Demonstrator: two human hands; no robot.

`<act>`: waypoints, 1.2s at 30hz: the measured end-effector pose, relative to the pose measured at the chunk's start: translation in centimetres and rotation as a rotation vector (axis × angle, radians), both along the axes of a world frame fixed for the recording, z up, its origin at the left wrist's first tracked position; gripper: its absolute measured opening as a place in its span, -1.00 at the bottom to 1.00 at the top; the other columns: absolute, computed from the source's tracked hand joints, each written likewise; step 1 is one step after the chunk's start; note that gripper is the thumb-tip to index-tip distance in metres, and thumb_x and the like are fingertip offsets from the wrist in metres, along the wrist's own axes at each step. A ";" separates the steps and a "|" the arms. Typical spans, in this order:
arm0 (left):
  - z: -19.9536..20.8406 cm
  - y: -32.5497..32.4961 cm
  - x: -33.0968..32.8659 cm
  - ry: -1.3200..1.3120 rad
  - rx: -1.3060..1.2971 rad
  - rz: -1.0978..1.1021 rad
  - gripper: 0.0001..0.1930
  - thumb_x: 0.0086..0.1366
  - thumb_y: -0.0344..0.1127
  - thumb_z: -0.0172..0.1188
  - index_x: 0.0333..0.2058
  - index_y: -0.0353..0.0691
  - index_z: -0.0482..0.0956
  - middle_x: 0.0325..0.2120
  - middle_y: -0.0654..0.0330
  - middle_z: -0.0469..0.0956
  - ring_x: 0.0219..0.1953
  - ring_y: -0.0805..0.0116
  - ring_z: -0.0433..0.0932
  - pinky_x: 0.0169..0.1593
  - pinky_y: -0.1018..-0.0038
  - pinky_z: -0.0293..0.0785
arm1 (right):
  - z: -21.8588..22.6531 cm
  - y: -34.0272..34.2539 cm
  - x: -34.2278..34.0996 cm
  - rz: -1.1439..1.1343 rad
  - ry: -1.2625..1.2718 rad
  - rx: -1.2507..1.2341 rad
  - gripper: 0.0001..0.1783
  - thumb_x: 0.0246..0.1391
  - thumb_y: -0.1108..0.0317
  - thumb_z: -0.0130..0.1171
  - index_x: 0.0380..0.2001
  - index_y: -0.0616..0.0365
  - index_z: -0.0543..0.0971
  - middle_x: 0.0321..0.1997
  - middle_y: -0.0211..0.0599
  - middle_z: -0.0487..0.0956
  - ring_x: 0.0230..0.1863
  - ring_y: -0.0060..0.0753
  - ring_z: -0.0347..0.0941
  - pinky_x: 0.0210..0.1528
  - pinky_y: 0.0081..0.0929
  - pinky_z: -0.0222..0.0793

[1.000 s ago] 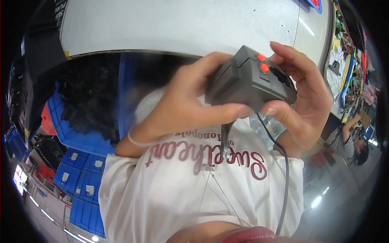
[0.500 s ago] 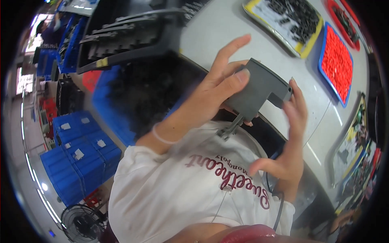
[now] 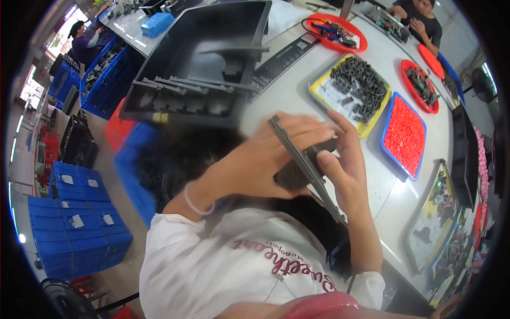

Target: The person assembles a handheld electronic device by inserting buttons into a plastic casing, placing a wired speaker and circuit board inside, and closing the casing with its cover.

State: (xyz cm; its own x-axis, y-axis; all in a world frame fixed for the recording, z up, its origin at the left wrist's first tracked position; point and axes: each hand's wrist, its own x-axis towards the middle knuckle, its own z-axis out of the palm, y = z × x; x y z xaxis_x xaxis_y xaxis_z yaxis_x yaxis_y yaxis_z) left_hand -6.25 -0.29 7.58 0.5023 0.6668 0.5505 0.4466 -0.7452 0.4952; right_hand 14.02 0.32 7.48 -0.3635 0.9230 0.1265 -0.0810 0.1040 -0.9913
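Observation:
Both hands hold a dark grey plastic housing (image 3: 305,164) in front of my chest. It is turned nearly edge-on, so a long narrow edge slants down to the right. My left hand (image 3: 260,157) is closed around the left side of it, somewhat blurred. Against the other side press the thumb and fingers of my right hand (image 3: 348,173). A rounded dark part shows between the right thumb and fingers; its kind cannot be made out. Some left fingers are hidden behind the housing.
Left of the white table (image 3: 287,98) is a black bin (image 3: 212,26) with long grey strips (image 3: 180,85) across it. Right lie a yellow-edged tray of dark parts (image 3: 361,80), a blue tray of red pieces (image 3: 404,133) and a red tool tray (image 3: 361,40). Two people work farther off.
The housing has turned from its broad face to edge-on and lies lower in view. My right hand, earlier spread beside it, now grips it. The view has shifted, showing more table.

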 end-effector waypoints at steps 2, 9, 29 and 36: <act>-0.3 1.3 -0.5 -0.104 -0.037 -0.159 -0.20 -0.13 -0.15 0.60 0.14 -0.12 0.49 0.21 0.07 0.46 0.16 0.04 0.52 0.34 0.00 0.21 | 0.5 -0.3 -0.4 0.082 0.088 -0.029 -0.16 0.29 0.18 0.21 0.47 0.19 0.04 0.27 -0.04 0.37 0.21 -0.27 0.37 0.17 -0.33 0.40; 2.6 6.2 -9.3 -0.977 -0.046 0.109 -0.50 0.20 -0.37 0.43 0.07 -0.15 0.42 -0.13 0.21 0.61 -0.09 0.40 0.63 0.09 0.43 0.53 | -0.3 0.7 1.4 0.095 -0.071 0.119 -0.27 0.33 0.07 0.11 0.42 0.17 0.20 0.26 -0.11 0.39 0.08 -0.35 0.42 0.12 -0.39 0.37; 2.3 10.4 -30.5 -0.440 -0.473 0.552 -0.25 0.18 -0.20 0.47 0.29 -0.20 0.31 0.18 0.21 0.46 0.25 0.32 0.45 0.40 0.43 0.18 | -2.1 -0.1 4.4 0.182 -0.258 0.051 -0.56 0.12 0.36 0.27 0.07 0.25 0.57 -0.06 -0.20 0.65 -0.05 -0.33 0.52 0.10 -0.38 0.39; 2.7 13.7 -25.4 -0.691 -0.440 -0.552 -0.68 0.21 -0.28 0.48 -0.21 -0.18 0.48 -0.38 0.30 0.50 -0.32 0.52 0.48 -0.16 0.59 0.39 | -2.3 0.9 2.9 0.274 -0.350 0.101 -0.61 0.08 0.45 0.28 0.02 0.24 0.60 -0.08 -0.20 0.65 -0.08 -0.33 0.53 0.08 -0.39 0.40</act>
State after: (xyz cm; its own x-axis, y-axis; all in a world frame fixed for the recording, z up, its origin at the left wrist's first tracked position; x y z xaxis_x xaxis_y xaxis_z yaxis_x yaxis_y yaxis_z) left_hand -31.60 13.43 10.30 0.4658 0.6512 0.5992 -0.3998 -0.4492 0.7990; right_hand 16.93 1.24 5.15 -0.6296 0.7761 0.0370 0.2189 0.2229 -0.9500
